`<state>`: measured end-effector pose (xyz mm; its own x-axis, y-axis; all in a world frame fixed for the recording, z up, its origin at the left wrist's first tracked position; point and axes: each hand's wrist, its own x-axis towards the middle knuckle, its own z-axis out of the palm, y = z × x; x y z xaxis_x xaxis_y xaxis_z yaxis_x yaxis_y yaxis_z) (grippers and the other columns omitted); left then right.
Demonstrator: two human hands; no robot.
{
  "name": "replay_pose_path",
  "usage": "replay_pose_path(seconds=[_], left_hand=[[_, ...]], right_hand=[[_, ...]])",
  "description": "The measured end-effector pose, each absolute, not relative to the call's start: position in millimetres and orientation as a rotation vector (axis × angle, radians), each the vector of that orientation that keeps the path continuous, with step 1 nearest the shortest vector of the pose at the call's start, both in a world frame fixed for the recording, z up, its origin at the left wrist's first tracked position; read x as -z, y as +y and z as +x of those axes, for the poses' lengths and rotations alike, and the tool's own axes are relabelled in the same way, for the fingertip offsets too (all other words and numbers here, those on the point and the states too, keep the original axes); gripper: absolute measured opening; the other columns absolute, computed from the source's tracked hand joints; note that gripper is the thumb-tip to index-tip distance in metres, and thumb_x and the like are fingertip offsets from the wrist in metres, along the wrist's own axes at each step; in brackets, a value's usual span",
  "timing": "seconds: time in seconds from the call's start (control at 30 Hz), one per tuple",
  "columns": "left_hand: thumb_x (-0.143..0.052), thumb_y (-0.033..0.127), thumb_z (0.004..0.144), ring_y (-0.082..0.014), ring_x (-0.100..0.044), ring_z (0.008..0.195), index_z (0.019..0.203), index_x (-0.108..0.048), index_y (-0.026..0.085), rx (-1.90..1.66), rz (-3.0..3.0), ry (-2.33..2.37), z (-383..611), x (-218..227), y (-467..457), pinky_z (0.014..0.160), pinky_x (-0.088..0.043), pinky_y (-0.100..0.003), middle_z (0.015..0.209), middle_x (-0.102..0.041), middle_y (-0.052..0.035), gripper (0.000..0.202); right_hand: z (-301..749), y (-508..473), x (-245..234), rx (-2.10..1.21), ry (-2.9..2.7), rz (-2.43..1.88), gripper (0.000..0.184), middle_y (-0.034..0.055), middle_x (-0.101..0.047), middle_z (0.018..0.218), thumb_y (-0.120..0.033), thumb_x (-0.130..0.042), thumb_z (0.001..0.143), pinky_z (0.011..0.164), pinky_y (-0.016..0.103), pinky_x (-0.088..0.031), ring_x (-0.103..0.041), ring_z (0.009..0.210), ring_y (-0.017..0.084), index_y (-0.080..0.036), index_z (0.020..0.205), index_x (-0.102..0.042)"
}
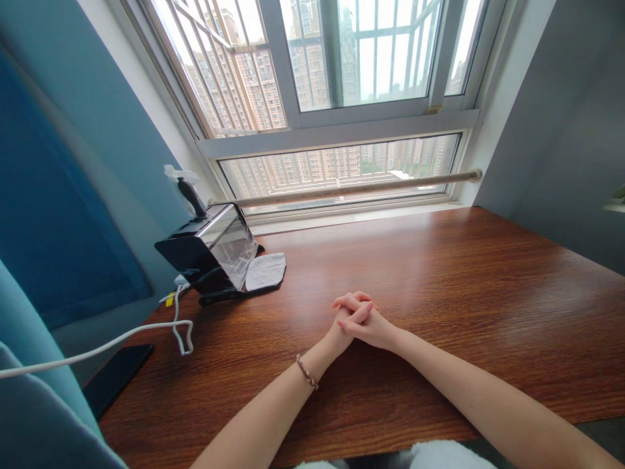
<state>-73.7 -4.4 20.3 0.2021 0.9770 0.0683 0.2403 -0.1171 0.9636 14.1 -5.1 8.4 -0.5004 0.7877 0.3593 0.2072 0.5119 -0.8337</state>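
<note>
My left hand [344, 319] and my right hand [374, 326] are clasped together above the brown wooden table [390, 267], fingers interlaced. Both are closed around each other, and no object shows between them. Some fingertips and the palms are hidden by the clasp. A beaded bracelet [306, 372] circles my left wrist. My forearms reach in from the lower left and lower right. Nearest to the hands, off to the left, is a grey-white cloth or pad [265, 271] in front of a black box with a clear front [229, 251].
A dark handle-like object [191, 197] stands on the box. A white cable [122, 335] crosses the left side near a dark flat phone-like slab [120, 374]. Blue curtain fabric [43, 365] hangs at left. Behind the table, a rail [361, 190] crosses the barred window [366, 117].
</note>
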Motion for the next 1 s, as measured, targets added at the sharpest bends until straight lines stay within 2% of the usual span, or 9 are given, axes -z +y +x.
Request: replay_pose_path(seconds=[0.6, 0.7, 0.87, 1.0], left_hand=[[-0.052, 0.034, 0.068, -0.0193, -0.049, 0.075, 0.076, -0.057, 0.018, -1.028, 1.560, 1.278, -65.1, -14.9, -1.8, 0.061, -0.041, -0.025, 0.068, -0.046, -0.0038, 0.018], [-0.052, 0.032, 0.068, -0.0179, -0.050, 0.071, 0.074, -0.058, 0.017, -1.040, 1.565, 1.234, -68.4, -15.5, -2.3, 0.061, -0.042, -0.025, 0.069, -0.048, -0.0038, 0.017], [-0.053, 0.033, 0.067, -0.0175, -0.049, 0.070, 0.082, -0.059, 0.019, -1.103, 1.562, 1.216, -65.8, -12.0, -1.1, 0.058, -0.041, -0.024, 0.066, -0.046, -0.0025, 0.021], [-0.054, 0.033, 0.067, -0.0165, -0.048, 0.070, 0.077, -0.059, 0.018, -1.110, 1.567, 1.187, -67.9, -8.3, 0.0, 0.058, -0.040, -0.022, 0.066, -0.047, -0.0026, 0.019]], right_hand=[[14.2, -5.1, -8.2, -0.970, -1.977, -0.785, 0.032, 0.0030, -0.049, 0.093, -0.018, -0.052, 0.076, 0.079, 0.029, -0.043, -0.050, 0.091, 0.016, -0.021, 0.108, -0.050], [14.0, -5.0, -7.8, -0.969, -1.981, -0.785, 0.033, 0.0033, -0.049, 0.094, -0.018, -0.052, 0.076, 0.079, 0.029, -0.043, -0.051, 0.092, 0.016, -0.021, 0.108, -0.049], [14.1, -5.1, -6.8, -0.974, -1.986, -0.793, 0.033, 0.0036, -0.049, 0.094, -0.018, -0.052, 0.076, 0.080, 0.029, -0.043, -0.051, 0.092, 0.016, -0.020, 0.109, -0.049], [14.0, -5.2, -6.4, -0.960, -1.986, -0.800, 0.032, 0.0035, -0.050, 0.094, -0.019, -0.052, 0.077, 0.080, 0.029, -0.043, -0.051, 0.092, 0.016, -0.020, 0.108, -0.050]])
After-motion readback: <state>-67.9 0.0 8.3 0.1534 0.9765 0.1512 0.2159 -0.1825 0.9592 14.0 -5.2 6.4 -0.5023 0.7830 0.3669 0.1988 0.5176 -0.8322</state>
